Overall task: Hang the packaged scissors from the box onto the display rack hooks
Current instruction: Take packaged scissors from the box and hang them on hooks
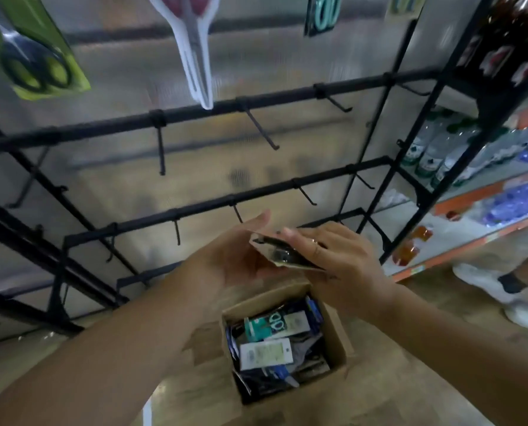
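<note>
Holding scissors pack (284, 252) between both hands above box (336, 339); labels unreadable.

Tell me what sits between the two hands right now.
In the head view, one packaged pair of scissors lies between the left hand and right hand, both holding it above the open cardboard box.

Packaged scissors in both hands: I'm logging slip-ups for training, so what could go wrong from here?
1. The packaged scissors lie flat between the left hand and right hand; they may slip back into the box below.
2. The hooks are thin, so the pack's hanging hole might miss one.
</note>
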### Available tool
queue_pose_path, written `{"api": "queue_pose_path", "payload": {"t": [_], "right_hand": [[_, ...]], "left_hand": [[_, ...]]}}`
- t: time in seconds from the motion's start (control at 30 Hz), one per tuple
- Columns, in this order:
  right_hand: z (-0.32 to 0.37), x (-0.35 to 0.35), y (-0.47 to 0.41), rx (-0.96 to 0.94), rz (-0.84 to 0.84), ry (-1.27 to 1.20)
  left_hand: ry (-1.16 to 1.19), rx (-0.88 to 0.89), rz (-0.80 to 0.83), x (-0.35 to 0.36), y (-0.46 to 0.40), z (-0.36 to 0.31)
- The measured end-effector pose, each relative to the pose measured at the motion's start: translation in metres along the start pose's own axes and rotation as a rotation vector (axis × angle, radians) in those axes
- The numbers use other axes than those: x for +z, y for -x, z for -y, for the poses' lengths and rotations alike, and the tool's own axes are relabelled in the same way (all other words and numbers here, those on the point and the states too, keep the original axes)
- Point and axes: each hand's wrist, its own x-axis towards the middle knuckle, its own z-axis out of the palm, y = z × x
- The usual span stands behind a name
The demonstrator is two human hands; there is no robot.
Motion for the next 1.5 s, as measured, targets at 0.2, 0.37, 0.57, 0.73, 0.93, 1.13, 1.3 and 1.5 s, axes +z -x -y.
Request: {"api": "queue_pose_path", "payload": {"t": [0.2, 0.37, 0.57, 0.73, 0.93, 1.13, 1.3, 1.5], "right_hand": [[0.036, -0.022, -0.030, -0.185, -0.024, 0.018], [0.045, -0.050, -0.048, -0.187, 0.060, 0.100], [0.021, -0.080, -0.047, -0.047, 0.411, 0.309], [-0.004, -0.094, -0.036, 0.526, 0.653, -0.092], [-0.007, -0.068, -0.071, 1.122, 0.099, -0.879], [-0.004, -0.044, -0.098, 1.116, -0.098, -1.020], [-0.001, -0.024, -0.117, 1.059, -0.106, -1.122], [0.019, 0.004, -0.146, 1.004, 0.015, -1.159]], "left_hand": [[-0.109, 0.070, 0.071, 0.007, 0.042, -0.015], [-0.090, 0.100, 0.069, 0.022, 0.059, -0.034], [0.111, 0.282, 0.133, 0.046, 0.064, -0.047], [0.018, 0.491, -0.171, 0.050, 0.061, -0.051], [0.016, 0.689, -0.192, 0.055, 0.067, -0.061], [0.085, 0.771, -0.231, 0.038, 0.084, -0.076], [0.079, 0.803, -0.365, 0.008, 0.113, -0.074], [0.051, 1.004, -0.583, -0.024, 0.178, -0.057]]}}
